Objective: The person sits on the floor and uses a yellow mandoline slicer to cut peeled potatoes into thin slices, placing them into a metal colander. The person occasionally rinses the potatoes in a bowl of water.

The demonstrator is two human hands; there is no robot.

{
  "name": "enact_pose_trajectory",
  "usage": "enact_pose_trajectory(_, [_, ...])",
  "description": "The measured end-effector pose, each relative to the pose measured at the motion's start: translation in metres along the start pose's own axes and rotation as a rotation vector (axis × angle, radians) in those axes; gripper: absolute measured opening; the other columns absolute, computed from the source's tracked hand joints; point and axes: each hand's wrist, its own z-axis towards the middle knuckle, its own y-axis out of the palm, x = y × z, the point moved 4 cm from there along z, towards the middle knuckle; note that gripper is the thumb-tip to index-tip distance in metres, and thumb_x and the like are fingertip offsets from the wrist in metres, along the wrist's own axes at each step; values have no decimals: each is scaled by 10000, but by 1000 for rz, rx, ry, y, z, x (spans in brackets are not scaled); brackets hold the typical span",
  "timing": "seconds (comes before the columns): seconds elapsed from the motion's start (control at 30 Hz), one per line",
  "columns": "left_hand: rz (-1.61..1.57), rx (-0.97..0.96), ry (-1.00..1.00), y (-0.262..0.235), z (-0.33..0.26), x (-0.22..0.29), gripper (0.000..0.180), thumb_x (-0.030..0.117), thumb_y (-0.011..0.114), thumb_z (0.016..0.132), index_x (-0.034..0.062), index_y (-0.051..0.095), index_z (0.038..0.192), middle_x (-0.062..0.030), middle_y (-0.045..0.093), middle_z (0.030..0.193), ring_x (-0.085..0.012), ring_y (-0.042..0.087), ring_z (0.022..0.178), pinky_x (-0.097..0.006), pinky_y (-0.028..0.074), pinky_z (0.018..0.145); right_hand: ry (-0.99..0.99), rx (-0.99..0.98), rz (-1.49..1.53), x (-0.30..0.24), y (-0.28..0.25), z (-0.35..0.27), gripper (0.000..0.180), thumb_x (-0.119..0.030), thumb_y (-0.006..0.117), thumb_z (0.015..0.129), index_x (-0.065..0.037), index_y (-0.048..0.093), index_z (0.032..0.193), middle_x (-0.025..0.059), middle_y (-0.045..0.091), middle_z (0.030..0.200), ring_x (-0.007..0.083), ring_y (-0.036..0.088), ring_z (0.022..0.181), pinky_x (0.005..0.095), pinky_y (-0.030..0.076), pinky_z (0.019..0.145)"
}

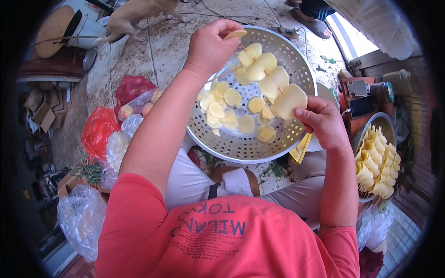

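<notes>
Above a large metal colander (211, 143), a thin wooden skewer (243, 47) carries several pale yellow potato slices (261, 66) in a slanting row. My left hand (211, 46) is closed at its upper end, pinching a potato slice (235, 34) at the fingertips. At the lower right end, my right hand (324, 121) grips the edge of the last, largest slice (290, 101) between thumb and fingers. Loose potato slices (215, 110) lie in the colander below. A second thin stick (223, 74) shows beside my left wrist, partly hidden.
Right of me, a metal bowl (387, 121) holds several filled skewers (378, 162). A phone (362, 106) and a jar (384, 91) sit beyond it. Left are a red plastic bag (98, 132) and clear bags (81, 220). A dog (134, 16) and another person's slippered foot (317, 28) are at the far side.
</notes>
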Motion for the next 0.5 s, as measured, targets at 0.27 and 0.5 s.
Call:
enact_pose_trajectory(0.27, [-636, -8, -456, 3, -5, 4, 210, 138, 635, 964, 22, 666, 1136, -95, 716, 1081, -194, 701, 963, -364, 571, 860, -56, 9, 12, 0, 2, -2, 237, -145, 730, 940, -3, 724, 1130, -48, 648, 828, 22, 489, 659, 197, 419, 581])
enact_pose_trajectory(0.5, [-754, -18, -573, 3, -3, -12, 251, 155, 654, 943, 48, 653, 1170, -110, 710, 1122, -234, 689, 1010, -445, 544, 923, -35, 10, -44, -2, 7, -4, 241, -137, 736, 936, -9, 724, 1140, -45, 654, 836, 23, 488, 670, 201, 417, 598])
